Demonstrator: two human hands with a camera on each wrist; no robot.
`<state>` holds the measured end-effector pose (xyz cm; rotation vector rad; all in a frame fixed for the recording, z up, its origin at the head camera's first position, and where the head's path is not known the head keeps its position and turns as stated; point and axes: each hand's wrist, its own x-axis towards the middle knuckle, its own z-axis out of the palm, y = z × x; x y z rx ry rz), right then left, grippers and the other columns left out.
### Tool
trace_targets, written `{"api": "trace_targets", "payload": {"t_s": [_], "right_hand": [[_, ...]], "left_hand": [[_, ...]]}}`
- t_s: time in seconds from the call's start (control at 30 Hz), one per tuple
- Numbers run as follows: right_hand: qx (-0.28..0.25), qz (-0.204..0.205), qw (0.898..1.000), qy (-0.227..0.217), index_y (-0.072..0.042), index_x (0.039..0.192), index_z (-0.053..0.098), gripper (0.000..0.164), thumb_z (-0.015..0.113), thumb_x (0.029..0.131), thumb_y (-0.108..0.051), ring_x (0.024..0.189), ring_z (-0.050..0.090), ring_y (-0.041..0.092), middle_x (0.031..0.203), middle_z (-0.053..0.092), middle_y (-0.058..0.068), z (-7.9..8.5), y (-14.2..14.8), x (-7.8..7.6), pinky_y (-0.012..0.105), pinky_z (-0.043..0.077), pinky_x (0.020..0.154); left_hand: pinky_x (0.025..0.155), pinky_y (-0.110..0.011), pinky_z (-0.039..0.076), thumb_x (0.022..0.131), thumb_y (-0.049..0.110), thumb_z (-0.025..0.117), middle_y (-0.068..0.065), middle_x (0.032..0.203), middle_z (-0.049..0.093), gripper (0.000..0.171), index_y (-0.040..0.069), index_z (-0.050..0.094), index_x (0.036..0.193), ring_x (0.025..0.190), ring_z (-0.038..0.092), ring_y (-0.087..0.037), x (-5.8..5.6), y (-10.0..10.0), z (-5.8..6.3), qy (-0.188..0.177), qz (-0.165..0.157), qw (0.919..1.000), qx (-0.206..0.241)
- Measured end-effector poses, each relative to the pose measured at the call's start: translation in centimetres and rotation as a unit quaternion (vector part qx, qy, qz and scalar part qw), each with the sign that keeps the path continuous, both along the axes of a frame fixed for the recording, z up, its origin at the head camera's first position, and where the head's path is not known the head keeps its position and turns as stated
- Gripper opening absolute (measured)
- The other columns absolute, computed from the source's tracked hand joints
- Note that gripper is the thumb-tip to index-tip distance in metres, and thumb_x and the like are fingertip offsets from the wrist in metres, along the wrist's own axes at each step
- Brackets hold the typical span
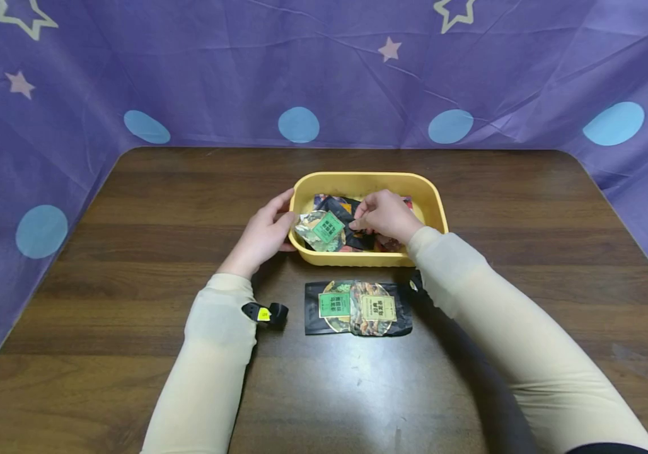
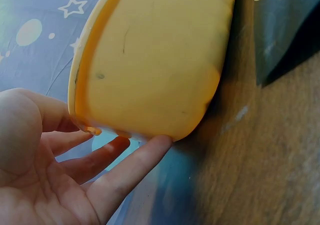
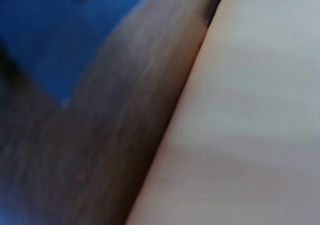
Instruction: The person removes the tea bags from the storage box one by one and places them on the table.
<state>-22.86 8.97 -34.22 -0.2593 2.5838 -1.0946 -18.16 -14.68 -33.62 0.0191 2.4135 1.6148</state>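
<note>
Two packets (image 1: 329,309) (image 1: 381,309) near one yellow bin (image 1: 365,259), seemingly at least three inside.

The brown wood-grain tabletop (image 1: 131,328) shone toward six o'clock. It carried a yellow bin (image 1: 358,259) and, at the bin's six o'clock, a green-labelled pouch (image 1: 329,308) touching a cream-labelled pouch (image 1: 381,308) at its three o'clock.

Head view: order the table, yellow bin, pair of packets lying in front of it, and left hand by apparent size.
1. Table
2. Yellow bin
3. Pair of packets
4. Left hand

This ranks visible area only; true sizes may differ.
</note>
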Motion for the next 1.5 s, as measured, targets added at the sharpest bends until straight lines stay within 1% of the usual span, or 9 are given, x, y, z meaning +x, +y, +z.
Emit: {"api": "trace_targets", "payload": {"t_s": [0.13, 0.37, 0.57, 0.77, 0.97, 1.07, 1.27, 1.37, 1.5], "right_hand": [[-0.007, 0.009, 1.0, -0.009, -0.008, 0.085, 0.064, 0.017, 0.075, 0.088, -0.022, 0.056, 0.056, 0.017, 0.064, 0.063, 0.003, 0.3, 0.1, 0.2, 0.026, 0.045, 0.045], [-0.006, 0.02, 1.0, 0.007, -0.008, 0.086, 0.066, 0.014, 0.072, 0.09, -0.02, 0.059, 0.061, 0.02, 0.069, 0.067, 0.006, 1.4, 0.5, 1.0, 0.03, 0.053, 0.051], [-0.044, -0.002, 0.999, -0.008, -0.007, 0.09, 0.065, 0.015, 0.072, 0.091, -0.02, 0.058, 0.064, 0.025, 0.073, 0.07, 0.011, 2.6, 1.1, 2.1, 0.034, 0.052, 0.045], [-0.084, -0.032, 0.996, 0.005, -0.003, 0.092, 0.063, 0.014, 0.071, 0.092, -0.015, 0.06, 0.069, 0.024, 0.086, 0.074, 0.018, 3.0, 2.0, 3.0, 0.038, 0.06, 0.052], [-0.143, -0.066, 0.987, 0.028, 0.002, 0.095, 0.062, 0.018, 0.072, 0.091, -0.013, 0.056, 0.066, 0.013, 0.077, 0.073, 0.008, 2.9, 3.2, 3.6, 0.034, 0.061, 0.053], [-0.187, -0.079, 0.979, 0.025, 0.004, 0.095, 0.06, 0.018, 0.07, 0.092, -0.011, 0.055, 0.065, 0.01, 0.073, 0.073, 0.001, 2.8, 3.9, 3.9, 0.032, 0.062, 0.055], [-0.291, -0.12, 0.949, -0.007, 0.003, 0.099, 0.055, 0.016, 0.065, 0.095, -0.009, 0.057, 0.066, 0.009, 0.071, 0.072, -0.007, 2.4, 5.1, 5.0, 0.026, 0.061, 0.057], [-0.336, -0.141, 0.931, -0.02, 0.002, 0.099, 0.054, 0.015, 0.065, 0.094, -0.006, 0.059, 0.068, 0.011, 0.073, 0.073, -0.005, 2.3, 5.6, 5.7, 0.024, 0.061, 0.058], [-0.384, -0.157, 0.909, -0.037, 0.002, 0.098, 0.053, 0.013, 0.064, 0.093, -0.001, 0.06, 0.069, 0.013, 0.075, 0.075, 0.0, 2.2, 6.0, 6.6, 0.027, 0.063, 0.06]], "left_hand": [[0.076, -0.038, 0.064, 0.105, 0.016, 0.04, -0.019, 0.147, 0.043, 0.055, 0.02, 0.026, 0.158, 0.11, 0.06, -0.033, 0.0, -0.2, -0.2, -0.003, 0.002, 1.0, -0.001], [0.074, -0.038, 0.064, 0.104, 0.015, 0.041, -0.019, 0.147, 0.043, 0.056, 0.019, 0.027, 0.158, 0.107, 0.061, -0.033, 0.1, -0.2, -0.2, -0.002, 0.007, 1.0, 0.004], [0.079, -0.04, 0.064, 0.105, 0.016, 0.04, -0.018, 0.148, 0.042, 0.055, 0.02, 0.026, 0.158, 0.112, 0.061, -0.034, 0.0, -0.2, -0.3, -0.006, 0.004, 1.0, 0.006], [0.08, -0.041, 0.064, 0.105, 0.017, 0.039, -0.017, 0.149, 0.041, 0.055, 0.021, 0.025, 0.158, 0.114, 0.06, -0.035, -0.1, -0.1, -0.3, -0.01, 0.001, 0.9999, 0.001], [0.08, -0.039, 0.064, 0.105, 0.016, 0.039, -0.017, 0.151, 0.038, 0.056, 0.022, 0.024, 0.159, 0.117, 0.059, -0.035, -0.2, 0.0, -0.3, -0.012, 0.002, 0.9999, -0.002], [0.079, -0.038, 0.064, 0.105, 0.017, 0.04, -0.017, 0.15, 0.039, 0.056, 0.022, 0.025, 0.158, 0.117, 0.059, -0.034, -0.2, 0.0, -0.3, -0.014, 0.005, 0.9999, -0.004], [0.078, -0.038, 0.064, 0.105, 0.017, 0.04, -0.017, 0.149, 0.04, 0.055, 0.022, 0.025, 0.158, 0.116, 0.059, -0.034, -0.1, 0.0, -0.4, -0.012, 0.006, 0.9999, -0.005], [0.078, -0.038, 0.064, 0.105, 0.016, 0.04, -0.017, 0.15, 0.039, 0.056, 0.021, 0.025, 0.158, 0.115, 0.059, -0.034, -0.2, 0.0, -0.5, -0.008, 0.005, 0.9999, -0.005], [0.078, -0.038, 0.064, 0.105, 0.016, 0.04, -0.017, 0.151, 0.038, 0.055, 0.021, 0.025, 0.158, 0.116, 0.059, -0.034, -0.3, -0.1, -0.5, -0.008, 0.005, 0.9999, -0.006]]}}
